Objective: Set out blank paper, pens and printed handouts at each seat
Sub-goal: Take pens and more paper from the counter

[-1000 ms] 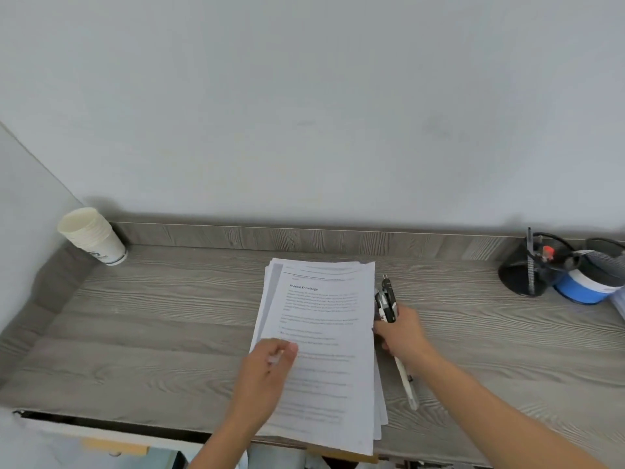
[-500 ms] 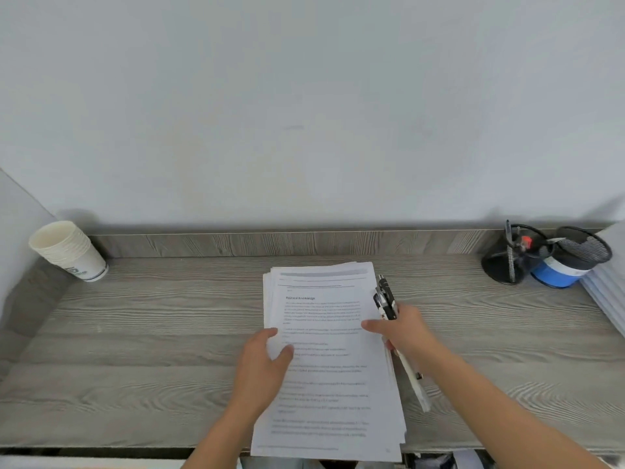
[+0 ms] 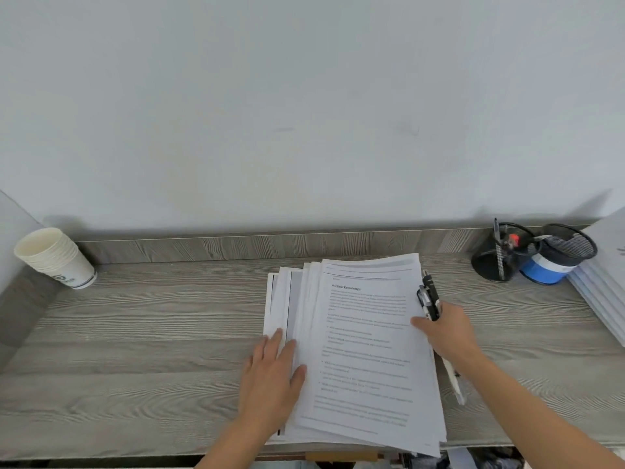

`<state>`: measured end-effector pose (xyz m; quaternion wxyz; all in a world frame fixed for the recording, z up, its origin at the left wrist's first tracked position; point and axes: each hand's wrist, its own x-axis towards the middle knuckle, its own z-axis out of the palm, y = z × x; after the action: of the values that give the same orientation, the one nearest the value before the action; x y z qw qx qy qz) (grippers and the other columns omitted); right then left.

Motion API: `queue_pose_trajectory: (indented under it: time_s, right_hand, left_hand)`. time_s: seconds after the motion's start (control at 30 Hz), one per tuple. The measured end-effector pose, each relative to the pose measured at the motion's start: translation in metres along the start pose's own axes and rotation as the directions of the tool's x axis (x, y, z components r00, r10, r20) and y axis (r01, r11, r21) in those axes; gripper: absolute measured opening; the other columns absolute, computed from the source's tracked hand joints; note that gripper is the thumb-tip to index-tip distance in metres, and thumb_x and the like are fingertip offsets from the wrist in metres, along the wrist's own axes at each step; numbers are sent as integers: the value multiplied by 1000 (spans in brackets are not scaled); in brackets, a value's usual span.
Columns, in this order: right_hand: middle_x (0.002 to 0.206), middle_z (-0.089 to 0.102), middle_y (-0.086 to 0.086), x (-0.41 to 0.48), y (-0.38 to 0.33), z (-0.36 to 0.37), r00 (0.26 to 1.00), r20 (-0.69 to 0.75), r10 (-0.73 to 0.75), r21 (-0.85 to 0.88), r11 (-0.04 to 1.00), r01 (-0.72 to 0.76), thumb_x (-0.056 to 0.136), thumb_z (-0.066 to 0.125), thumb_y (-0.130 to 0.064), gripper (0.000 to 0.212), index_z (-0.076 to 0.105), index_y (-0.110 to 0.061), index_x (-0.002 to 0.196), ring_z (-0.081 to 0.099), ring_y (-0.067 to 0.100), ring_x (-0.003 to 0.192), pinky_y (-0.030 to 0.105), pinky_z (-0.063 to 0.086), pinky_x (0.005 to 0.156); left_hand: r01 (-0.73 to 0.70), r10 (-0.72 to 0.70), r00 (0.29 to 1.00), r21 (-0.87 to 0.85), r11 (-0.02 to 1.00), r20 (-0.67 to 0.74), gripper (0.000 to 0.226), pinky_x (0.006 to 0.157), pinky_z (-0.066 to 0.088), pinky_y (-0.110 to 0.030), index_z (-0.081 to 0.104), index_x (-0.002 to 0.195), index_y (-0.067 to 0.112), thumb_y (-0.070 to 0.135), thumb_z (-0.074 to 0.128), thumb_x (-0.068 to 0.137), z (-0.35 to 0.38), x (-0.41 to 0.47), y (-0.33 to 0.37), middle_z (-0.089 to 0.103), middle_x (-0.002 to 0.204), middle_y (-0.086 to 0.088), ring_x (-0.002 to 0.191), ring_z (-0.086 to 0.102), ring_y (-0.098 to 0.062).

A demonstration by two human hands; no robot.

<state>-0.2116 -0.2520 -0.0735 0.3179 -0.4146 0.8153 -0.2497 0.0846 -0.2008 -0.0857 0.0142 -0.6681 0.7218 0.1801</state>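
Observation:
A stack of printed handouts (image 3: 365,336) lies on the grey wooden counter (image 3: 152,333), its sheets fanned out toward the left. My left hand (image 3: 274,374) lies flat on the fanned lower sheets at the stack's left edge, fingers spread. My right hand (image 3: 443,330) rests at the stack's right edge, thumb on the top sheet, and holds a few black and white pens (image 3: 429,297) that stick out past the fingers. One white pen end (image 3: 455,384) shows under my right wrist.
A stack of paper cups (image 3: 54,257) stands at the far left against the wall. Two black mesh pen holders (image 3: 500,255) and a blue-and-white container (image 3: 548,269) stand at the back right. More stacked paper (image 3: 605,286) lies at the right edge.
My left hand slid left from the top sheet onto the lower sheets, and the stack has fanned out leftward. My right hand still holds the pens at the right edge.

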Motion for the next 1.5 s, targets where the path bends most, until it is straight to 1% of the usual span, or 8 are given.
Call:
queue_pose_trajectory:
  time_s: [0.23,0.37,0.5,0.67,0.87,1.17,1.37,1.5]
  right_hand:
    - [57,59,17,10,19,-30,995,-73,69,66,996,-64,78,72,-7,27,51,-2,64,65,37,60,37,46,56]
    - [54,51,12,13,28,-52,991,-30,128,179,976,-121,82,72,-4,32,45,-8,65,49,23,48,31,38,53]
    - [51,51,12,13,31,-73,977,118,177,375,903,-209,83,72,-6,25,49,-7,73,43,21,46,31,39,51]
    - [42,45,2,5,19,-84,947,288,139,567,773,-286,85,68,-3,24,50,-8,72,40,14,37,27,39,44]
    - [43,44,-1,-12,-16,-101,911,387,-139,618,773,-145,87,64,0,24,53,-8,67,38,9,37,21,34,40]
    - [56,63,6,-45,-72,-133,790,-6,-613,364,734,573,82,75,-8,13,68,1,74,44,6,48,17,36,51]
    - [48,41,-7,-51,-32,-78,838,103,-535,161,841,517,82,75,-14,42,44,-23,56,35,5,46,20,27,50]
    - [61,59,-35,-66,-10,-51,828,252,-501,64,862,502,86,68,-7,29,64,-36,86,56,-12,63,10,40,60]
  left_hand:
    - [-42,41,999,78,996,8,56,119,15,-39,24,150,24,47,30,100,3,11,6,9,163,0,150,6,-21]
    - [-122,125,990,38,992,-71,49,106,39,-45,52,135,24,31,60,88,1,10,11,40,150,-4,137,42,-30]
    - [-252,236,967,-230,940,-96,49,117,7,-23,28,147,34,41,38,100,-1,1,39,14,152,22,144,10,-3]
    - [22,14,999,-801,599,38,60,109,37,-33,30,144,35,42,57,91,-21,8,74,37,142,16,128,42,-8]
    - [353,-19,932,-896,268,362,52,75,53,-30,48,132,18,19,70,85,-41,31,71,72,109,-7,96,68,-21]
    - [-188,-214,906,-800,570,-365,11,64,52,-33,68,73,4,9,74,80,-115,51,64,68,74,-7,65,61,-24]
    - [220,-228,948,-975,-38,223,21,53,52,-25,76,87,10,5,56,86,-109,35,43,73,82,-8,58,66,-22]
    - [387,-127,906,-911,-143,405,28,85,52,-48,68,112,5,15,61,87,-95,28,26,70,106,-20,86,67,-37]
